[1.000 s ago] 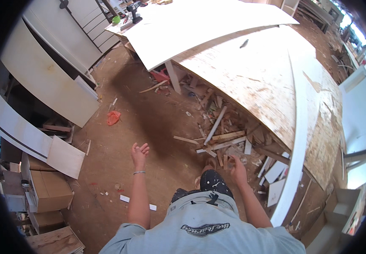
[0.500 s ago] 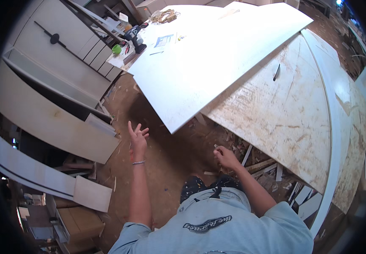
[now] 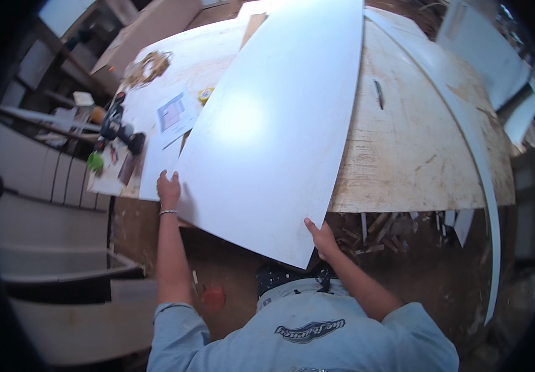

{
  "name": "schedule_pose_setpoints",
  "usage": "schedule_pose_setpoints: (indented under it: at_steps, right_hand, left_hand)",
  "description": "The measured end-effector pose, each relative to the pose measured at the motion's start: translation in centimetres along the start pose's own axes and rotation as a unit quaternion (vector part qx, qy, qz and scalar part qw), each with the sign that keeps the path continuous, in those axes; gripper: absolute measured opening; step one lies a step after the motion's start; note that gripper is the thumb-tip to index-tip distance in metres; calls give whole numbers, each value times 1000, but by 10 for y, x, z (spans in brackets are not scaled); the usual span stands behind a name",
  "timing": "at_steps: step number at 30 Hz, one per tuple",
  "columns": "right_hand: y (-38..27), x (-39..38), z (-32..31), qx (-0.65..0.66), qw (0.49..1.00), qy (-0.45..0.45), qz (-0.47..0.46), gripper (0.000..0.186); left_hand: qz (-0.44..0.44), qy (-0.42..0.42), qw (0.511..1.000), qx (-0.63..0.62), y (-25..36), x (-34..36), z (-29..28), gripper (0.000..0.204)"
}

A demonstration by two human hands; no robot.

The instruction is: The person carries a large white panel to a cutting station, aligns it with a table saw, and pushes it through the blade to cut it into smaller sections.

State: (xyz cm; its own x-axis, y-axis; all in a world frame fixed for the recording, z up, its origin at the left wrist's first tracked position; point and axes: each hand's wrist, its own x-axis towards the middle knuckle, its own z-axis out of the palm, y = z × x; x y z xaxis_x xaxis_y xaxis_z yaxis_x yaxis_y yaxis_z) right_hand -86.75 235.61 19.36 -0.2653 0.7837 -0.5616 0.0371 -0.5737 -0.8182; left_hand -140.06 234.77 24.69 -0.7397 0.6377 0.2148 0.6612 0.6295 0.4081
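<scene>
Both hands grip the near edge of a large white laminate sheet [image 3: 267,136]: left hand [image 3: 169,190] at its left corner, right hand [image 3: 323,239] under the lower corner. The sheet lies mostly on the plywood tabletop [image 3: 403,142], overhanging, not yet squared. Wood offcuts [image 3: 379,232] litter the dirt floor [image 3: 230,273]; a cordless drill [image 3: 118,130] sits left.

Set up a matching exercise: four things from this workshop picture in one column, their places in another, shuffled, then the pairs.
Things:
1. left hand
2. right hand
3. power drill
4. coil of cord

Places:
A. far end of the table, beyond the paper sheet
B. near right corner of the white panel
C. left edge of the white panel
D. table's left edge, beside a green piece

Pairs: 1-C, 2-B, 3-D, 4-A
</scene>
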Motion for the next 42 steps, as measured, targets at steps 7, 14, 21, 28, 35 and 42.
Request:
schedule_pose_setpoints:
  at_steps: [7,14,21,28,35,42]
  right_hand:
    - [12,-38,30,36,983,180,6,54]
    - [-10,-47,52,-133,949,285,19,63]
    - [22,-103,10,-168,937,305,15,59]
    - [-42,-74,26,-181,947,264,36,58]
    - [-90,-26,-10,-190,935,295,-44,62]
    - [-67,-89,-18,-190,948,256,21,64]
  left_hand:
    - [31,-218,975,-19,7,41,27,68]
    - [19,-201,979,-21,20,29,4,64]
    - [4,-215,976,-45,12,-50,-21,57]
    - [26,-182,982,-49,18,-9,-13,61]
    - [56,-193,978,-64,83,29,-3,63]
    - [7,-201,978,-46,48,-41,-25,60]
